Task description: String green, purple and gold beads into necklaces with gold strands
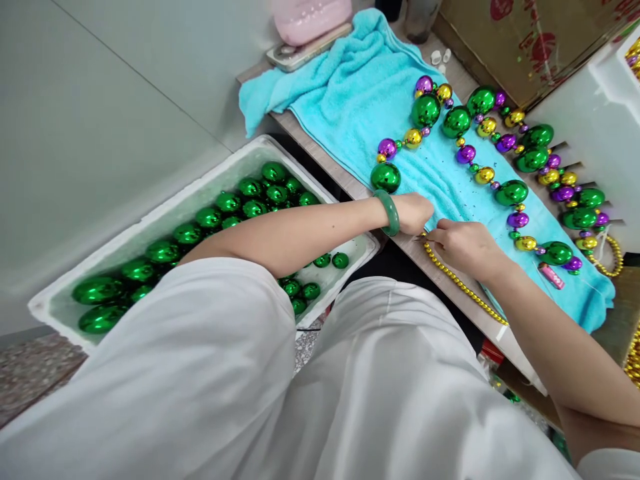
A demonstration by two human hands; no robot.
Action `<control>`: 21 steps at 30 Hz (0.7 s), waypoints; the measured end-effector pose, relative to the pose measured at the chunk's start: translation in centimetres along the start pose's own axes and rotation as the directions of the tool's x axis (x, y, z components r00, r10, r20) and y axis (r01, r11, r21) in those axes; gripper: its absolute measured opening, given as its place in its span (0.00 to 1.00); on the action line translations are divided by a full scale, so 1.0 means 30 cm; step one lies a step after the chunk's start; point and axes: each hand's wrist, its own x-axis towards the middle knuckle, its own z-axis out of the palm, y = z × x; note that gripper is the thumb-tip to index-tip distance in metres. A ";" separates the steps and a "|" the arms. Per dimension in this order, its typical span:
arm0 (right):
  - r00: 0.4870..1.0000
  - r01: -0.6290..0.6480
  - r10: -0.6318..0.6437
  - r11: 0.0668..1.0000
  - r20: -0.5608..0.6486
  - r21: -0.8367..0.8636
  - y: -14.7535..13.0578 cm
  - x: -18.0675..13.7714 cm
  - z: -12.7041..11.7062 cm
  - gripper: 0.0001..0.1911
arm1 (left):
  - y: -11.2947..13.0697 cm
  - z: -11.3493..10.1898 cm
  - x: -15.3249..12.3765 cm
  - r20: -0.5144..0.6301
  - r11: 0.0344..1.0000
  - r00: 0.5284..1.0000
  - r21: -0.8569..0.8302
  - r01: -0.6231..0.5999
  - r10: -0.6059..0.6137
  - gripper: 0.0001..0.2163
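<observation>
My left hand point(414, 211), with a green bangle point(389, 212) on the wrist, is closed in a pinch at the near edge of a turquoise towel point(360, 87). My right hand point(463, 245) is closed too, its fingertips meeting the left hand's. Both pinch the end of a strand of small gold beads point(463, 285) that trails along the table edge under my right forearm. On the towel lies a long string of large green, purple and gold balls point(511, 193); its nearest green ball point(385, 177) sits just above my left hand.
A white foam box point(150, 220) full of shiny green balls point(163, 251) stands on the floor at the left, beyond my knees. A pink case and a phone point(300, 50) lie at the towel's far end. A small pink lighter point(551, 275) rests on the towel. More gold beads point(614, 257) lie at right.
</observation>
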 end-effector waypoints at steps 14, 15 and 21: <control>0.948 -0.245 0.255 0.966 -0.192 0.079 -0.060 -0.076 0.053 0.21 | -0.009 0.016 0.005 -0.043 0.999 0.999 -0.037 0.007 -0.009 0.11; 0.935 -0.267 0.280 0.960 -0.219 0.088 -0.074 -0.076 0.065 0.21 | -0.009 0.017 0.005 -0.044 0.999 0.999 -0.035 0.007 -0.009 0.11; 0.896 -0.316 0.345 0.938 -0.280 0.146 -0.133 -0.067 0.099 0.17 | -0.017 0.020 0.011 -0.070 1.000 0.998 -0.031 -0.007 0.005 0.10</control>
